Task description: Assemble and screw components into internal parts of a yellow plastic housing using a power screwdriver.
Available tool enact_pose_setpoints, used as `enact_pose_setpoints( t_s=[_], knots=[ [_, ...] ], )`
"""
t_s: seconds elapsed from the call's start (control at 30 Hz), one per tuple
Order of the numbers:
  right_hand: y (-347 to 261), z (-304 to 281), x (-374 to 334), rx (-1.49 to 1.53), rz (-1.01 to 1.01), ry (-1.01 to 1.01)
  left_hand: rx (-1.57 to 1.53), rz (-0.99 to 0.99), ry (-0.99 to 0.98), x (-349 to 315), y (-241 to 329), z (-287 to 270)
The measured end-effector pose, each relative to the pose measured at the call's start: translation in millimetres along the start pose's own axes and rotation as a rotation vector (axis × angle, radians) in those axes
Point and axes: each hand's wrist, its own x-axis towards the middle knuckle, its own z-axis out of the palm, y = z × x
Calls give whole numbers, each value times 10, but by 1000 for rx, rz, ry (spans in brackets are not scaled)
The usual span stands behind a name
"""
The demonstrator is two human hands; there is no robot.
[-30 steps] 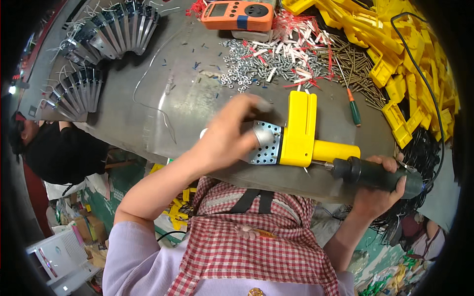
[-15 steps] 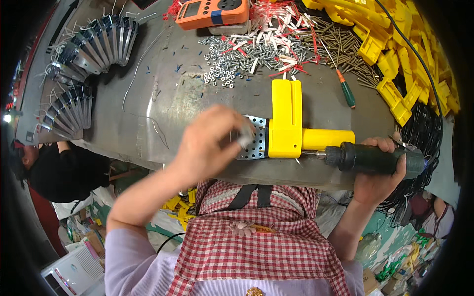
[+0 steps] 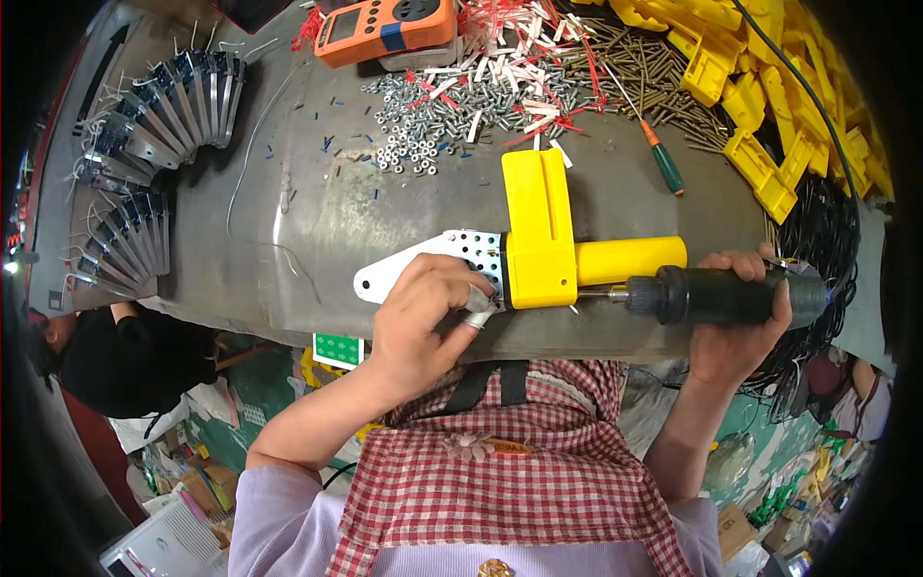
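Observation:
A yellow plastic housing with a round handle (image 3: 630, 260) lies on the worktable, its tall slotted part (image 3: 538, 202) pointing away from me. Joined to its left side is a silver metal plate (image 3: 394, 274) with a perforated section (image 3: 486, 252). My left hand (image 3: 423, 313) is closed at the plate's near corner beside the housing, one finger wrapped in white; the fingertips partly hide what they pinch. Wrapped round a black electric screwdriver (image 3: 711, 296), my right hand (image 3: 735, 332) holds it level, its bit (image 3: 601, 292) reaching the housing's near right side.
Loose screws and nuts (image 3: 413, 144) lie heaped beyond the housing, near an orange meter (image 3: 385, 31) and a green-handled screwdriver (image 3: 663, 168). Yellow plastic parts (image 3: 769, 125) and black cables (image 3: 817, 231) crowd the right. Metal plates with wires (image 3: 183, 106) stand at left.
My left hand has come down onto the near corner of the perforated section, uncovering the plate's long tapered end. The right hand still grips the electric screwdriver; the view has shifted slightly.

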Motion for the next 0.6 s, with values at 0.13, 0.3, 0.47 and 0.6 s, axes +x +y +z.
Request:
enact_pose_setpoints(
  t_s=[0.13,0.3,0.47,0.6],
  knots=[
    [12,5,-2,27,22,-12,-19,-28,32,-29,11,15],
    [12,54,18,6,34,-23,-58,-30,33,-43,-13,-6],
    [33,81,6,-44,16,-4,-50,-4,38,-33,-18,-4],
    [50,73,-3,-60,0,3,-41,16,42,-40,-28,-12]
  ],
)
